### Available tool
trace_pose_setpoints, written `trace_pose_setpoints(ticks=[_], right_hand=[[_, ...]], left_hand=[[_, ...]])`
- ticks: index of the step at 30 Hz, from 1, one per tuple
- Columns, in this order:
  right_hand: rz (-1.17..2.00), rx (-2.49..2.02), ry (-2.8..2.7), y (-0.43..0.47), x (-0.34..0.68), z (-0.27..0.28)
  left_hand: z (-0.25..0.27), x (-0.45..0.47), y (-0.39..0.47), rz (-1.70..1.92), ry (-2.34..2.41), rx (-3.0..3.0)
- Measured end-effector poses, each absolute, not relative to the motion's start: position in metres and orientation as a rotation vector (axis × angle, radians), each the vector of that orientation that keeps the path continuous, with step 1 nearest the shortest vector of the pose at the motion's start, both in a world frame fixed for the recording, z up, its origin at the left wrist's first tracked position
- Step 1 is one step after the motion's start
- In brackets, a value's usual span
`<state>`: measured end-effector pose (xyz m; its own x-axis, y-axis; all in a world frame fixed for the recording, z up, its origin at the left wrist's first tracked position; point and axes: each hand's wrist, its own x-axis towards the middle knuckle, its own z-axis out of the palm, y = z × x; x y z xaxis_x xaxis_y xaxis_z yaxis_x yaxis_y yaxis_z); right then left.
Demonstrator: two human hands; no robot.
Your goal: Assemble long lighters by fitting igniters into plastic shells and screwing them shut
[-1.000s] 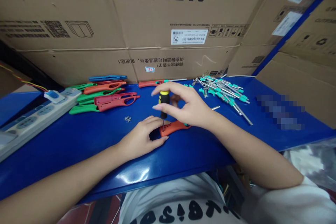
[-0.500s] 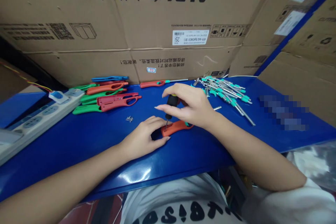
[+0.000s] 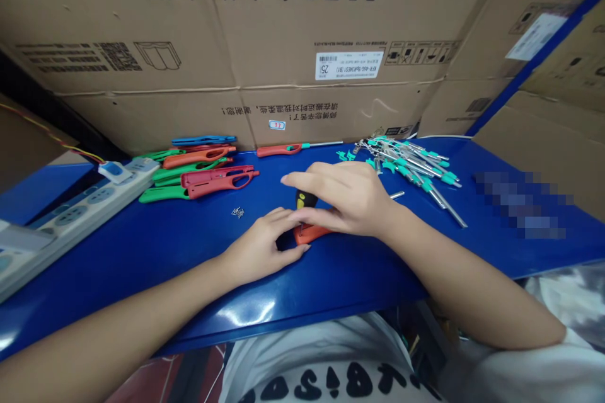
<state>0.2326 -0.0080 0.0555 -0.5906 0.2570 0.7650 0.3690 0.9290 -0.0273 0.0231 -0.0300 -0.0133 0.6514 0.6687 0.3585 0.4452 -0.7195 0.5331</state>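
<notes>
My left hand (image 3: 262, 242) lies on the blue table, its thumb and fingers pinching the end of an orange lighter casing (image 3: 312, 235). My right hand (image 3: 352, 198) is closed around a short black and yellow screwdriver (image 3: 306, 199), which stands nearly upright over the casing. The screwdriver tip meets the casing near its left end, though fingers partly hide the contact. My right hand also covers the casing's right part. Small loose screws (image 3: 237, 212) lie in a little heap just left of my left hand's fingers.
Red, green, orange and blue casing halves (image 3: 220, 181) are piled at the back left, by a white power strip (image 3: 89, 211). An orange lighter with a metal tube (image 3: 280, 150) lies at the back. Metal tubes with teal parts (image 3: 420, 170) are heaped right. A cardboard box (image 3: 278, 25) walls the back.
My right hand has lowered and tipped over the screwdriver, now covering more of the orange casing. My left hand keeps its grip. The whole view has shifted slightly.
</notes>
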Motion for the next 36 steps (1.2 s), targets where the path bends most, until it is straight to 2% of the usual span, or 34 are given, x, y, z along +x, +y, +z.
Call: trace_pose_setpoints(ticks=[5, 7, 14, 18, 20, 28, 30, 34, 36], right_hand=[[0.413, -0.422, -2.254, -0.0108, 0.2304, 0.0625], [0.502, -0.436, -2.253, -0.0094, 0.2294, 0.0645], [0.169, -0.604, -2.271, -0.0066, 0.2326, 0.0615], [0.478, -0.537, -2.276, -0.0097, 0.2316, 0.0612], [0.526, -0.487, -2.272, -0.0099, 0.2308, 0.0617], [-0.031, -0.548, -2.301, -0.0092, 0.2334, 0.0605], [0.048, -0.550, -2.298, -0.0105, 0.2337, 0.0610], [0.495, -0.493, -2.232, -0.0112, 0.2317, 0.0637], [0.570, -0.436, -2.214, -0.0107, 0.2301, 0.0651]], left_hand=[[-0.0093, 0.0235, -0.0315, 0.738, 0.908, 2.484], [-0.0081, 0.0235, -0.0320, 0.733, 0.911, 2.481], [-0.0086, 0.0235, -0.0311, 0.712, 0.894, 2.448], [-0.0079, 0.0238, -0.0316, 0.727, 0.892, 2.458], [-0.0076, 0.0241, -0.0321, 0.731, 0.900, 2.463], [-0.0094, 0.0247, -0.0339, 0.730, 0.938, 2.428], [-0.0091, 0.0248, -0.0342, 0.732, 0.941, 2.442], [-0.0090, 0.0249, -0.0348, 0.747, 0.955, 2.464], [-0.0098, 0.0250, -0.0352, 0.752, 0.979, 2.455]])
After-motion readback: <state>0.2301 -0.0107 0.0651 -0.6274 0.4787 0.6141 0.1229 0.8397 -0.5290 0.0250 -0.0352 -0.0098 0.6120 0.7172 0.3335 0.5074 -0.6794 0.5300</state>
